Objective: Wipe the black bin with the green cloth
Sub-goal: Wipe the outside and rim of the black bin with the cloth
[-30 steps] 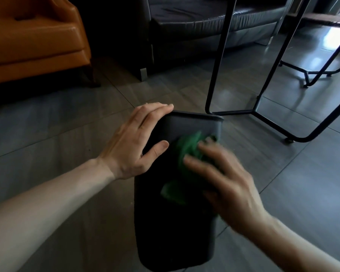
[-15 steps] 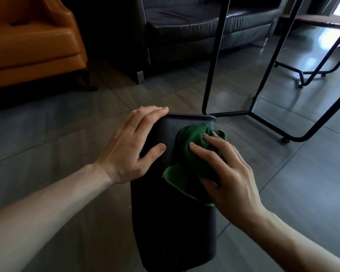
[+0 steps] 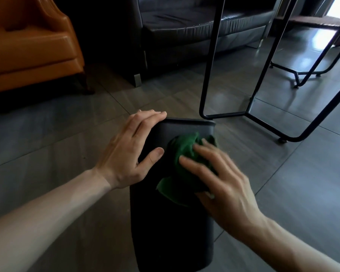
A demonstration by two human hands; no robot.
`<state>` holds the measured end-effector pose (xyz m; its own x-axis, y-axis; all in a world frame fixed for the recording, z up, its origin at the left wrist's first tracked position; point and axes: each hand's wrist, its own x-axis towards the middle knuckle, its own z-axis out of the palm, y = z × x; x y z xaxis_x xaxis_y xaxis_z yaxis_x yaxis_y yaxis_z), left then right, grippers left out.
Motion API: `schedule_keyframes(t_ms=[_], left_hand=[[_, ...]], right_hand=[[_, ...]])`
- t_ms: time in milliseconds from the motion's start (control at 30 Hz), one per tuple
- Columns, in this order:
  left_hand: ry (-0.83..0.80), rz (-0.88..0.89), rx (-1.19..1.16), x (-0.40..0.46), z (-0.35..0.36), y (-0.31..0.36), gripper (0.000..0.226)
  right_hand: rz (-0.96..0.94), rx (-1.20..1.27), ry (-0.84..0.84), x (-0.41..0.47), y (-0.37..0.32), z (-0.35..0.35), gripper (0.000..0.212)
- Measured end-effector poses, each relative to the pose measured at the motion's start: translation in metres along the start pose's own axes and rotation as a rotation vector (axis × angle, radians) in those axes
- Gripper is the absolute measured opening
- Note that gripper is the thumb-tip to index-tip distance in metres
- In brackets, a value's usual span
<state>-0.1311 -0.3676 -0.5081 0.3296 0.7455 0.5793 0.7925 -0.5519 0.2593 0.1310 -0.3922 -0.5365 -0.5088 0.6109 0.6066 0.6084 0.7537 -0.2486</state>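
The black bin (image 3: 171, 232) lies on its side on the floor, its long axis pointing away from me. My left hand (image 3: 128, 152) rests on its far left edge, fingers laid along the corner and thumb on the upper face. A bunched green cloth (image 3: 185, 148) sits on the upper face near the bin's far right end. My right hand (image 3: 224, 185) covers the cloth from the near side, thumb and spread fingers curved around the wad, pressing it against the bin. The right fingers are slightly blurred.
Black metal table legs (image 3: 210, 79) stand just beyond the bin's far right corner. An orange armchair (image 3: 31, 48) is at the far left and a dark leather sofa (image 3: 194, 26) at the back. Grey floor tiles (image 3: 57, 146) surround the bin.
My right hand has rubbed the green cloth about on the bin's far end, and the wad has shifted slightly left. My left hand stays on the same edge.
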Motion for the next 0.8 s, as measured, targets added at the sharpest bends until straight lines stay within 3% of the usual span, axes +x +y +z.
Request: schedule_keyframes(t_ms=[167,267,333,400,467,567,667,733,800], left_hand=[[0.0,0.033,-0.011,-0.001,0.001,-0.004,0.067],[0.001,0.018,-0.025,0.0,0.003,-0.004,0.067],[0.017,0.001,-0.034,0.001,0.004,-0.003,0.068],[0.024,-0.002,-0.04,0.001,0.005,-0.002,0.068],[0.023,-0.007,-0.039,0.001,0.006,-0.002,0.068],[0.021,-0.02,-0.026,0.0,0.005,-0.005,0.067],[0.026,-0.034,-0.021,-0.003,0.001,-0.009,0.067],[0.033,-0.05,-0.027,-0.005,0.0,-0.009,0.067],[0.037,-0.067,-0.035,-0.006,-0.001,-0.01,0.067]], right_hand=[[-0.421,-0.03,-0.225,-0.038,-0.007,0.004,0.038],[-0.22,0.034,-0.118,-0.018,0.006,0.0,0.04],[0.041,0.083,-0.006,0.001,0.013,-0.004,0.058],[0.162,0.089,0.042,0.011,0.012,-0.005,0.066],[0.109,0.081,-0.007,0.005,0.004,-0.004,0.061],[-0.17,0.043,-0.115,-0.021,-0.013,-0.001,0.033],[-0.339,0.031,-0.248,-0.041,-0.021,-0.006,0.035],[-0.219,0.141,-0.221,-0.04,-0.011,-0.019,0.025],[0.09,0.269,-0.089,-0.028,0.007,-0.037,0.031]])
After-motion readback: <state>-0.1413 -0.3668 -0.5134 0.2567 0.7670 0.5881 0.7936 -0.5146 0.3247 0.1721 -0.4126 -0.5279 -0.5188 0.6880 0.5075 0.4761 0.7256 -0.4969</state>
